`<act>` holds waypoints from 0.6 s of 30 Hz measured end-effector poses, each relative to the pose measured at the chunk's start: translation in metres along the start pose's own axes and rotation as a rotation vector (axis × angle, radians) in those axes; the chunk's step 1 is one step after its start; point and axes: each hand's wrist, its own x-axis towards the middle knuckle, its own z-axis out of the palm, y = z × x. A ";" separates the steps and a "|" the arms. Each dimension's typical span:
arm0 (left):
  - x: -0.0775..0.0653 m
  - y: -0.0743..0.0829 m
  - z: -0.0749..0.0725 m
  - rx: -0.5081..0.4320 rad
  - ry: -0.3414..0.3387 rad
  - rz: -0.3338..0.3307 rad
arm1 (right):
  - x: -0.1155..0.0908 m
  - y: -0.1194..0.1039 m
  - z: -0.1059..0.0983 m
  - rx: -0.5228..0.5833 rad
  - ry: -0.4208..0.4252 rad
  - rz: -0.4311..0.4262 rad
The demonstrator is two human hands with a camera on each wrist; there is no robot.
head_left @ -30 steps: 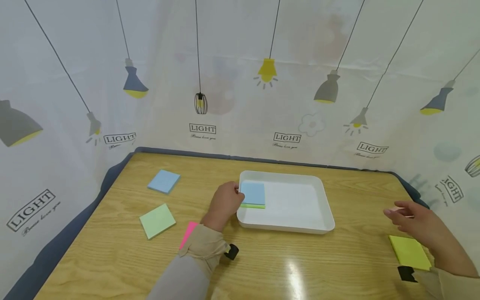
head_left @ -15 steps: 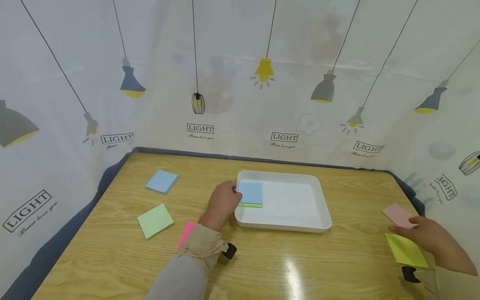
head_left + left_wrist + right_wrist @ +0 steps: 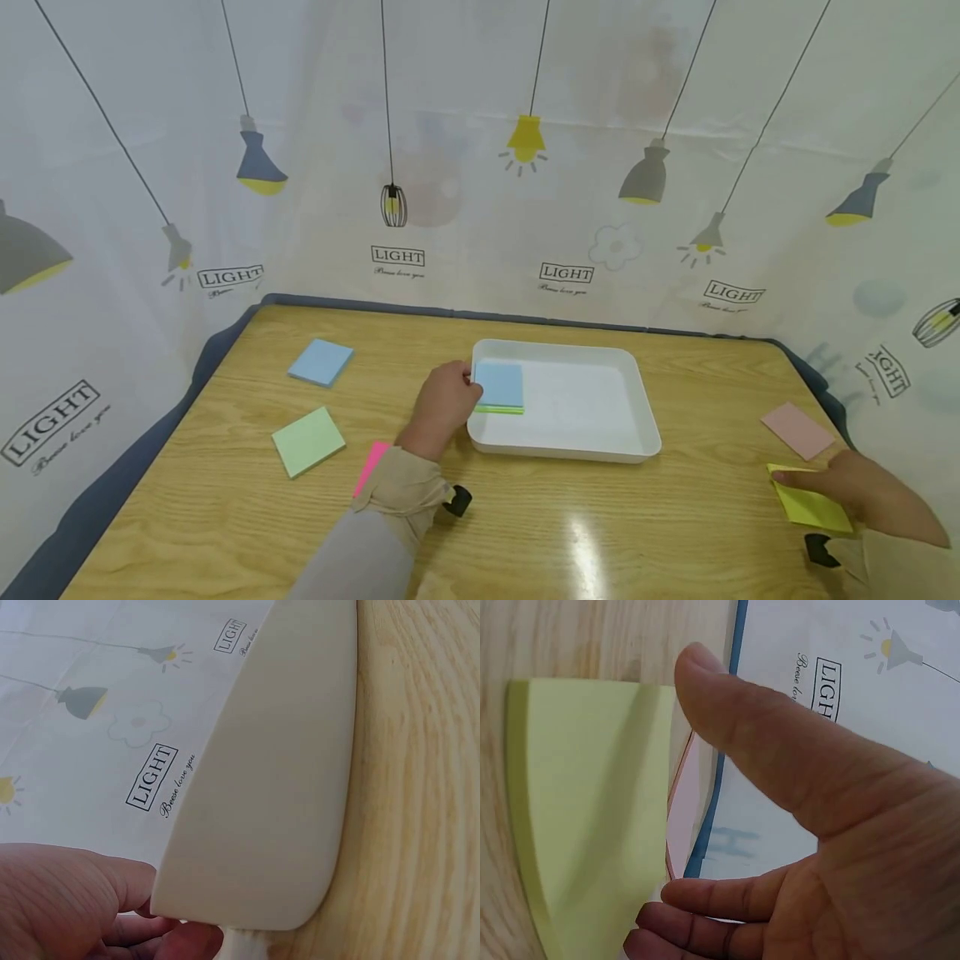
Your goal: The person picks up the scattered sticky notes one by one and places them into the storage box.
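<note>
Two hands (image 3: 441,407) (image 3: 876,493), one tray (image 3: 577,404), one yellow pad (image 3: 813,510)

Pale cloth (image 3: 465,75) around the far side and both flanks of a wood-grained table (image 3: 187,517), printed with hanging lamps (image 3: 527,135) in grey, blue and yellow, boxed LIGHT lettering (image 3: 398,256) and an outlined flower (image 3: 615,247). Dark blue border (image 3: 82,525) along the table's edges. Bright glare (image 3: 583,550) toward the near side.

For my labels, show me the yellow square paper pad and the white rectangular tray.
Yellow square paper pad (image 3: 598,802): right wrist view, middle of broad face.
White rectangular tray (image 3: 579,404): head view, bare floor.
</note>
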 end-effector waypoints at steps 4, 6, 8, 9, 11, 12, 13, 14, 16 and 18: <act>0.001 -0.001 0.000 0.003 0.000 0.005 | 0.001 0.002 0.003 0.007 -0.003 0.005; 0.001 -0.001 0.001 0.002 -0.002 0.003 | 0.004 0.004 0.005 -0.010 -0.017 0.012; 0.001 0.000 0.001 -0.008 -0.007 -0.001 | 0.006 0.005 0.005 -0.019 -0.029 0.020; 0.001 0.000 0.001 -0.012 -0.009 0.000 | 0.007 0.007 0.006 -0.022 -0.034 0.019; 0.001 0.000 0.001 -0.022 -0.011 0.001 | 0.009 0.009 0.007 -0.024 -0.031 0.025; 0.001 0.000 0.001 -0.024 -0.011 0.002 | 0.010 0.009 0.007 -0.020 -0.030 0.024; 0.000 0.000 0.001 -0.027 -0.011 0.004 | 0.010 0.010 0.008 -0.011 -0.026 0.029; 0.000 0.000 0.001 -0.028 -0.009 0.006 | 0.011 0.010 0.008 0.006 -0.020 0.035; 0.000 0.000 0.001 -0.025 -0.007 0.009 | 0.012 0.010 0.009 0.034 -0.012 0.049; 0.000 0.000 0.001 -0.020 -0.004 0.010 | 0.014 0.010 0.009 0.053 -0.008 0.059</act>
